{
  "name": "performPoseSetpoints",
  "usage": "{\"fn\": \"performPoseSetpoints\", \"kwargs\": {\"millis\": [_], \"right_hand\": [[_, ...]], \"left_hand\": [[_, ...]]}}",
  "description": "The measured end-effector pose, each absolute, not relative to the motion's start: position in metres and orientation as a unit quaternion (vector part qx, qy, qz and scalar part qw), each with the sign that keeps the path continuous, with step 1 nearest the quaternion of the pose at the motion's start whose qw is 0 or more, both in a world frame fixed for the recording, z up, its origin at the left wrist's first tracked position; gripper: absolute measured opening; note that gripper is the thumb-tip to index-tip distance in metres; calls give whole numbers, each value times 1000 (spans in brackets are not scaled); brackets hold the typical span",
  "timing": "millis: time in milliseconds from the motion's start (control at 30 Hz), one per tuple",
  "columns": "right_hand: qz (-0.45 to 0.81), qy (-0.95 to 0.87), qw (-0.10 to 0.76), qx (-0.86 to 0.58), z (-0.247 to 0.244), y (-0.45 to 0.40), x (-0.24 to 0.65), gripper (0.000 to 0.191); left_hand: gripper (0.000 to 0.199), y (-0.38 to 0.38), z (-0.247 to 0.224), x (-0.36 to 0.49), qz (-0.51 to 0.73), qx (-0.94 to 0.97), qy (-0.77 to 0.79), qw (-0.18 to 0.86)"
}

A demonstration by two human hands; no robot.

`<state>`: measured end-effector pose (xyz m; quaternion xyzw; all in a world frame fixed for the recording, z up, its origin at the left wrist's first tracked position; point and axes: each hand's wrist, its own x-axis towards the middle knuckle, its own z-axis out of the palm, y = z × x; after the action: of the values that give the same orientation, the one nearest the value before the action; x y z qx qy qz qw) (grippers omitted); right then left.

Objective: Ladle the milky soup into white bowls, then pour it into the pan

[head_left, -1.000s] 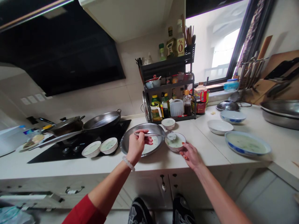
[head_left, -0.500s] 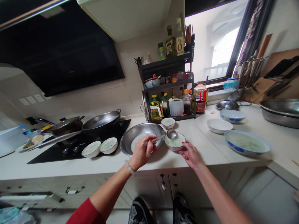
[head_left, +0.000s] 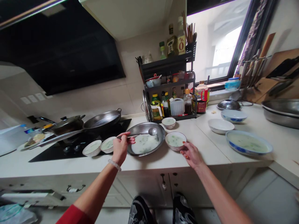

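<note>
My left hand (head_left: 120, 149) is closed around the handle of a metal ladle (head_left: 153, 132), whose cup hangs over the steel basin (head_left: 161, 135). Pale soup with green bits lies in that basin. My right hand (head_left: 192, 155) grips the right side of a small bowl (head_left: 171, 147) filled with the same soup, standing on the counter right of the basin. Behind it is another small filled bowl (head_left: 168, 126). Two more filled bowls, an outer one (head_left: 92, 153) and an inner one (head_left: 107, 150), sit left of the basin; my left hand partly covers the inner one.
A wok (head_left: 101, 121) and a lidded pot (head_left: 67, 125) stand on the black stove (head_left: 53, 155). Behind the basin rises a spice rack (head_left: 168, 85) with bottles. To the right are a blue-and-white soup dish (head_left: 249, 151), a white bowl (head_left: 220, 127) and steel pans (head_left: 280, 118).
My left hand has moved left with the ladle, from over the small bowl to over the basin. My right hand stays at the small bowl.
</note>
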<state>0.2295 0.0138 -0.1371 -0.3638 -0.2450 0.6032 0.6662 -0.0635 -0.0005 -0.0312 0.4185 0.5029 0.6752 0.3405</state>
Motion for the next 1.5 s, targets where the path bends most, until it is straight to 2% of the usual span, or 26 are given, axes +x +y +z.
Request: {"fn": "performPoseSetpoints", "kwargs": {"millis": [233,333,500,733,1500], "right_hand": [[600,-237,669,-369,-137,14,229,36],[599,-241,669,-368,-136,13,229,36],[597,-243,668,-371,-134,13,229,35],[599,-239,672,-365,-135,13,229,35],[601,-234,674,-361,-137,14,228,35]], "left_hand": [[13,-5,-45,-100,553,543,612,156],[11,-8,-48,-102,537,557,619,135],[11,-6,-51,-99,553,527,619,182],[16,4,-50,-97,654,368,587,303],[15,1,-29,-83,679,336,556,343]]}}
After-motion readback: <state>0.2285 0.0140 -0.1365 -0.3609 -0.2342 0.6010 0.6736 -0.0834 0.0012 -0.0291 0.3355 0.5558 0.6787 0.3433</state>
